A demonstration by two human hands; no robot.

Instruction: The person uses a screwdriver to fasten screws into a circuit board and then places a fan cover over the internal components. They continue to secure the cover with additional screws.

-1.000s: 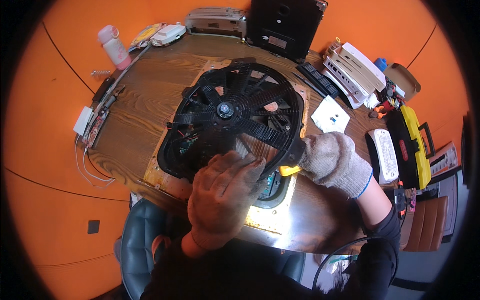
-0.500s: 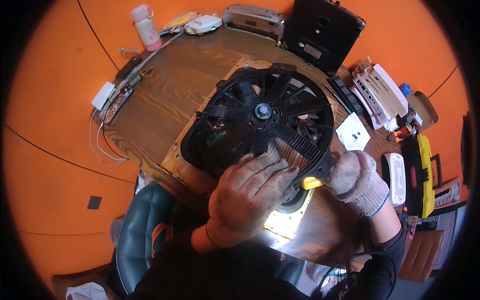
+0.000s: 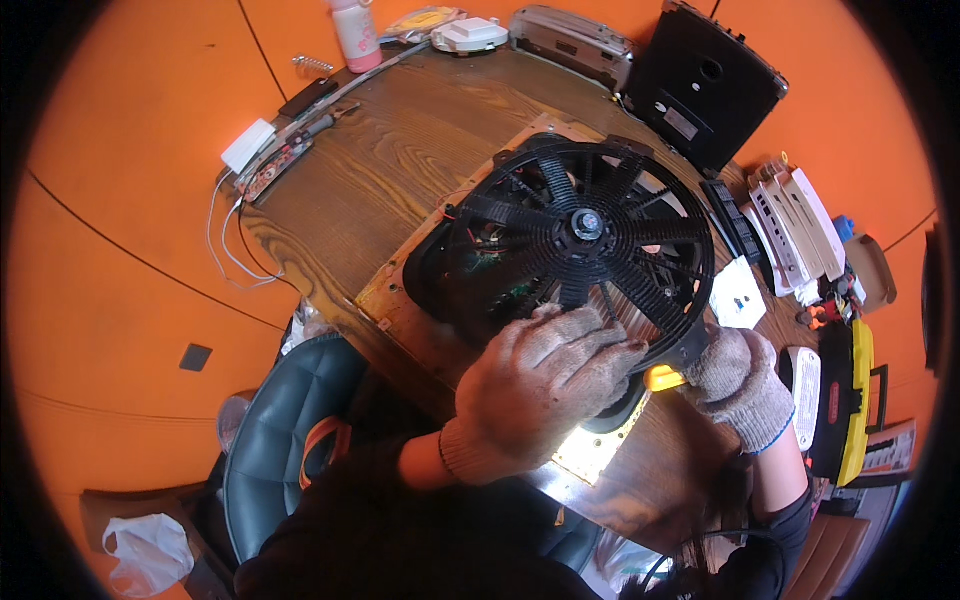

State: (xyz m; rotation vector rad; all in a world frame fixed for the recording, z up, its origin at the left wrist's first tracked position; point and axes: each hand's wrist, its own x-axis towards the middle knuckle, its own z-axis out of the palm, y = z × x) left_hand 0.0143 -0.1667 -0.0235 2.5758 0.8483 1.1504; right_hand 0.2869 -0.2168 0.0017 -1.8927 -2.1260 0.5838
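Observation:
A round black cooling fan point(image 3: 585, 225) with a ribbed guard and a metal hub lies tilted over an open yellowish metal housing point(image 3: 393, 285). Coloured wires and a green circuit board show through its left side. Both my hands wear grubby knitted gloves. My left hand point(image 3: 545, 385) is closed over the fan's near edge, fingers slanting right across the rim; its thumb is hidden. At the near right rim my right hand point(image 3: 737, 380) is closed around the fan's edge. Beside it, under the rim, sticks out a bright yellow piece point(image 3: 665, 378), mostly hidden.
A black panel-like box point(image 3: 705, 85) leans at the back right. White router-like cases point(image 3: 800, 225), a white paper point(image 3: 737, 295) with small bits and a black-and-yellow toolbox point(image 3: 850, 405) line the right. A pink-white bottle point(image 3: 356, 38) stands far left; a dark green chair point(image 3: 285, 450) is near left.
The whole view has shifted, with the scene now further right and slightly lower. My hands keep nearly the same hold on the fan's near rim.

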